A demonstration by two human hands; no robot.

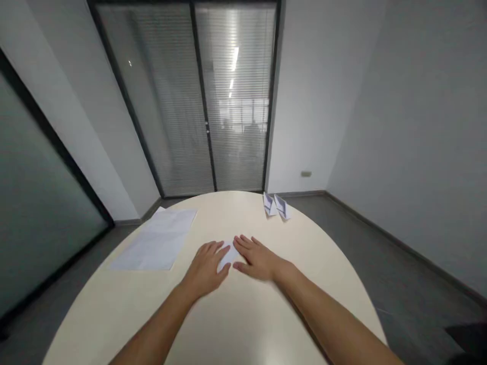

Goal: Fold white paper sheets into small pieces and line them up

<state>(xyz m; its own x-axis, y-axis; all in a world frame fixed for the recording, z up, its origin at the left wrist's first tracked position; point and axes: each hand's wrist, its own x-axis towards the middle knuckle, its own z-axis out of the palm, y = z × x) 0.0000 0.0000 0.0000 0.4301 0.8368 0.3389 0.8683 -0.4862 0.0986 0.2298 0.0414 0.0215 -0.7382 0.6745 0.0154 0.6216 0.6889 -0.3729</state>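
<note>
A small piece of white paper lies on the cream table between my hands, partly covered by their fingers. My left hand rests over its left side with the fingers stretched out and the thumb pointing inward. On the right side, my right hand lies flat with its fingertips on the paper's edge. Whether the paper is folded in layers is hard to make out. Two folded paper boats stand side by side near the far edge of the table.
Large white paper sheets lie at the left of the round table, reaching near its rim. Beyond the table are a glass partition with blinds and white walls. A dark object shows at the lower right.
</note>
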